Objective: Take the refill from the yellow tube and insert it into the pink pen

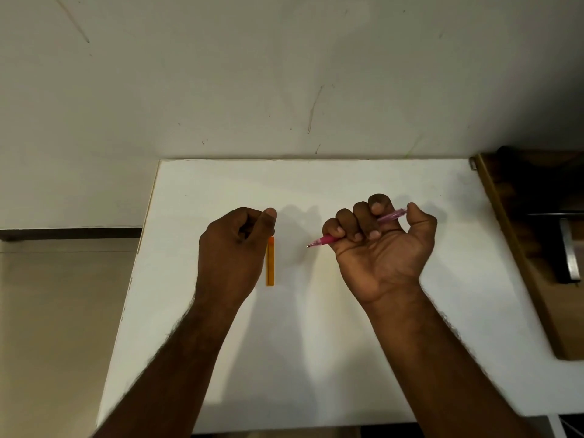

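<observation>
The pink pen [328, 239] lies across my right hand [379, 245], whose fingers curl round its barrel while the palm faces up; its metal tip points left and its clear pink rear end sticks out by the thumb. The yellow tube [270, 262] hangs upright over the white table [347, 343], its top end pinched in the fingertips of my left hand [235, 251]. The tube's top end is hidden by those fingers. No loose refill can be seen.
A wooden board or frame [518, 263] with a dark metal piece [568, 251] stands along the table's right edge. A white wall rises behind the table. Tiled floor shows to the left.
</observation>
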Motion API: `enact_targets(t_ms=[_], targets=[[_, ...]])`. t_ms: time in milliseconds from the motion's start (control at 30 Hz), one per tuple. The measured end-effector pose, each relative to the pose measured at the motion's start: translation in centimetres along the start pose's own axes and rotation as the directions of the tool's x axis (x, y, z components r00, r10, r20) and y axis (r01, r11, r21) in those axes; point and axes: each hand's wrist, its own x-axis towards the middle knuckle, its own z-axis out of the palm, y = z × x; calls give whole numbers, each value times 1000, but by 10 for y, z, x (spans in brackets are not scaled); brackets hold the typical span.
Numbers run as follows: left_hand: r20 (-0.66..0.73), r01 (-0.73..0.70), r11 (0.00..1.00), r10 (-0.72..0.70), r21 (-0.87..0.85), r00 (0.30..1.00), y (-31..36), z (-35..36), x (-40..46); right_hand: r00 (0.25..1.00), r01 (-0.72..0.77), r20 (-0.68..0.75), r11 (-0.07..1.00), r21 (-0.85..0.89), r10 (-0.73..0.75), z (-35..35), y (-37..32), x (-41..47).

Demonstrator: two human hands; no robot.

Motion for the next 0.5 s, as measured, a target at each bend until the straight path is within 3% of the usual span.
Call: enact_targets(t_ms=[233,400,500], targets=[[-22,-49,999,49,-7,999,5,1,-4,1000,-13,-2,1000,-22,13,1,-1,-2],[12,-61,984,63,-167,998,9,1,-7,1000,-23,-3,999,-39,23,1,-1,-2],[19,-154,988,153,16,988,1,0,-7,1000,-15,-3,999,-50,15,2,-1,-3]])
